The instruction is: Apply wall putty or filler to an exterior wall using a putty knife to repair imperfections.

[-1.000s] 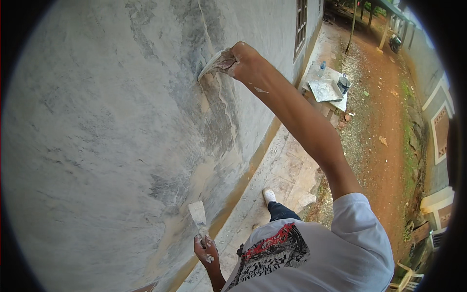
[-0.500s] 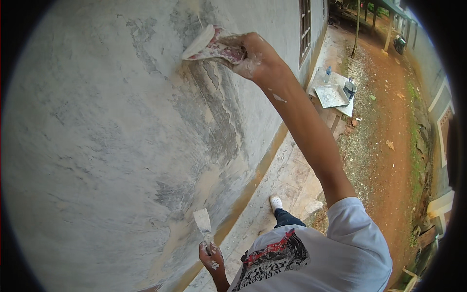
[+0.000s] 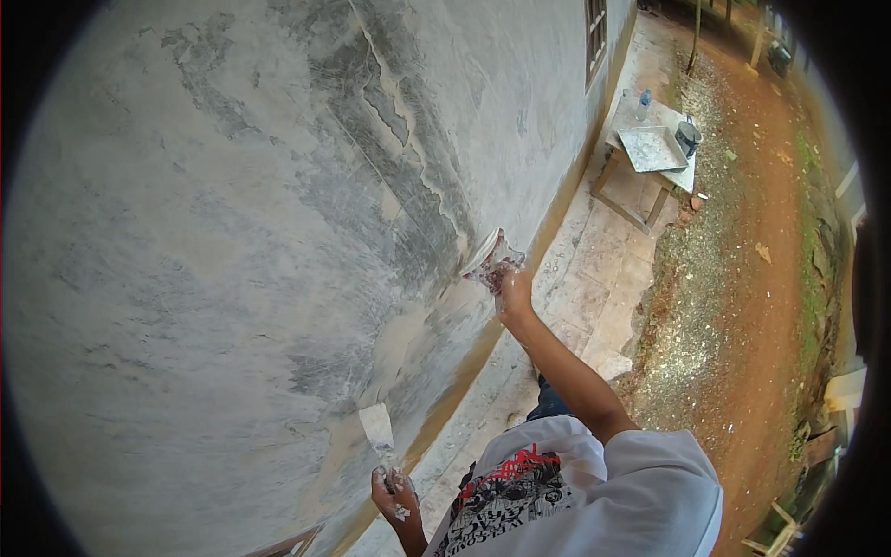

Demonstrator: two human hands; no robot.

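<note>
My right hand [image 3: 513, 290] grips a wide, reddish putty spreader [image 3: 497, 263] caked with white filler. Its pale edge lies against the grey plastered wall [image 3: 204, 325], beside a dark patch [image 3: 390, 167] of bare, cracked plaster. Lower down, my left hand [image 3: 396, 497] is closed round the handle of a narrow putty knife [image 3: 377, 429]. That knife's blade points up, coated with whitish filler, and stands close to the wall; whether it touches I cannot tell. White smears cover the fingers of my left hand.
Along the wall runs a paved ledge [image 3: 594, 306]. Farther on, a small wooden table [image 3: 613, 186] bears a square metal tray [image 3: 652, 148], a clear bottle [image 3: 643, 105] and a dark pot [image 3: 688, 136]. Gravel and a reddish dirt path [image 3: 742, 306] lie to the right. A barred window [image 3: 595, 37] opens in the wall.
My right hand has brought the spreader down along the wall and a little to the right, from high up to mid-height. My left hand with the putty knife has barely shifted.
</note>
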